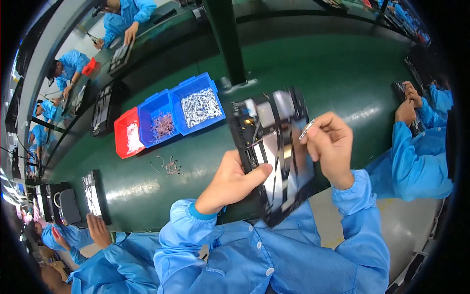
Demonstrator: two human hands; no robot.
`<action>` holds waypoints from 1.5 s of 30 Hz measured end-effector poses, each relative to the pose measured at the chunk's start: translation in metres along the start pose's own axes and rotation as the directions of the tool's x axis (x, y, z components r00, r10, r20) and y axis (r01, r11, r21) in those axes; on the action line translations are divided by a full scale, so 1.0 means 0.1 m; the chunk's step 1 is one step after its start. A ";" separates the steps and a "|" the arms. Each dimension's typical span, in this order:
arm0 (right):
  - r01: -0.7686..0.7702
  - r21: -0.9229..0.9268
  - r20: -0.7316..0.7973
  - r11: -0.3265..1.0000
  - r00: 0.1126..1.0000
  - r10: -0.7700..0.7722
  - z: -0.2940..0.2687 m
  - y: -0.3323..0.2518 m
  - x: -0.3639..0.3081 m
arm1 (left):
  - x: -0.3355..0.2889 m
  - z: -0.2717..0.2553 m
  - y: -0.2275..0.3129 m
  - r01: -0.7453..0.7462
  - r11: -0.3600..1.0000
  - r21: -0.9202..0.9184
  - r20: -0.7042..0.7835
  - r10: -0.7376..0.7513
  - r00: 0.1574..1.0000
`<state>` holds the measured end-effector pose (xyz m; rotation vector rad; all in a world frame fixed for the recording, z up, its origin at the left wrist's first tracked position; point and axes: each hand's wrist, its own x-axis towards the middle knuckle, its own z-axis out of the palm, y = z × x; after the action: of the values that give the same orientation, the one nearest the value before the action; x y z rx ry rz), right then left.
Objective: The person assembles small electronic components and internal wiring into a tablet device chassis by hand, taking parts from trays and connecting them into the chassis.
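Note:
My left hand (234, 182) grips an opened black electronic device casing (274, 152) by its left edge, the thumb lying over the inside. The casing is tilted above the front of the bench, slightly blurred, and shows dark cables, shiny silvery panels and small boards. At its right edge, my right hand (333, 144) pinches a small, narrow silvery part (307, 129) between thumb and fingertips. A blue bin (219, 98) just left of the casing holds many small white-and-silver pieces of similar look.
Beside that bin stand another blue bin (143, 110) with thin reddish wires and a red bin (119, 134) with white bits. Loose wires (170, 165) lie on the green bench (132, 188). A dark post (227, 44) rises behind. Co-workers' hands (98, 230) handle similar casings on either side.

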<state>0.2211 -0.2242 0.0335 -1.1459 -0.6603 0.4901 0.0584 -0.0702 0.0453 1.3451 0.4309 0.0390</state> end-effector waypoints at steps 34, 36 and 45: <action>0.040 0.130 0.409 0.991 0.908 -0.090 0.71 -0.44 0.44 | 0.43 -0.05 -0.30 -0.450 0.202 0.870 -0.040 0.938 0.344; 0.041 0.128 0.413 0.991 0.906 -0.091 0.71 -0.44 0.44 | 0.42 -0.06 -0.30 -0.448 0.199 0.872 -0.034 0.936 0.351; 0.048 0.123 0.424 0.991 0.901 -0.096 0.69 -0.44 0.43 | 0.39 -0.06 -0.31 -0.442 0.192 0.876 -0.009 0.924 0.382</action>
<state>0.2042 -0.1647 0.1024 -0.9089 -1.0421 0.7171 0.0857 -0.0610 0.0035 2.3569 0.2010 1.2968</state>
